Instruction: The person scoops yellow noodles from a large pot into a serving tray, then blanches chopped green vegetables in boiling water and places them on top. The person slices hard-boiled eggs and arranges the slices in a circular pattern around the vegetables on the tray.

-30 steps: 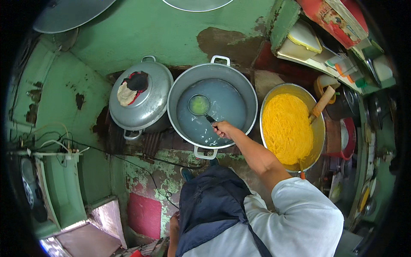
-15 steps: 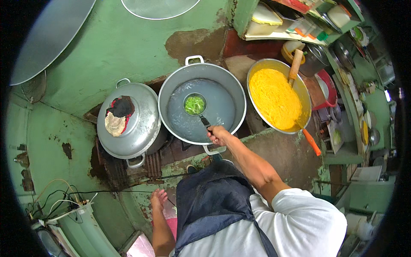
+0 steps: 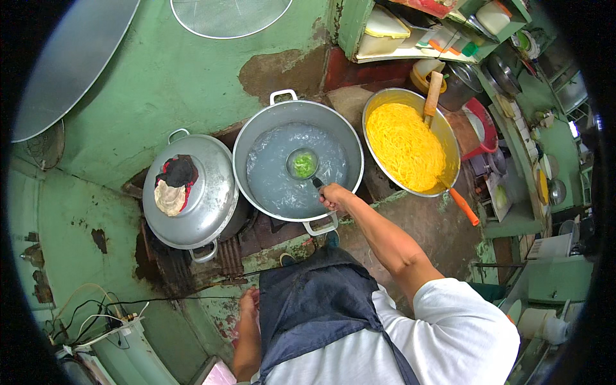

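Note:
My right hand [image 3: 333, 197] is closed round the dark handle of a small round strainer [image 3: 302, 164]. Shredded green vegetable [image 3: 304, 165] lies in its bowl, down in the cloudy water of a large grey metal pot [image 3: 247, 192]. Low beside my dark apron [image 3: 314, 301], my left hand [image 3: 248, 300] hangs loosely, partly hidden at the apron's edge, with nothing visible in it. Right of the pot stands a wide metal bowl [image 3: 457, 168] of yellow noodles [image 3: 405, 147], with a wooden-handled tool [image 3: 433, 96] and an orange-handled utensil [image 3: 463, 205] in it.
A lidded metal pot [image 3: 212, 218] stands at the left, cloths [image 3: 172, 199] on its lid. Shelves with tubs [image 3: 385, 32] are at the upper right. A red basin [image 3: 484, 128] sits behind the noodle bowl. Loose cables [image 3: 109, 314] run at the lower left.
The strainer has moved slightly right within the pot and sits lower in the water. My left hand has drawn in against the apron. The whole view has shifted a little.

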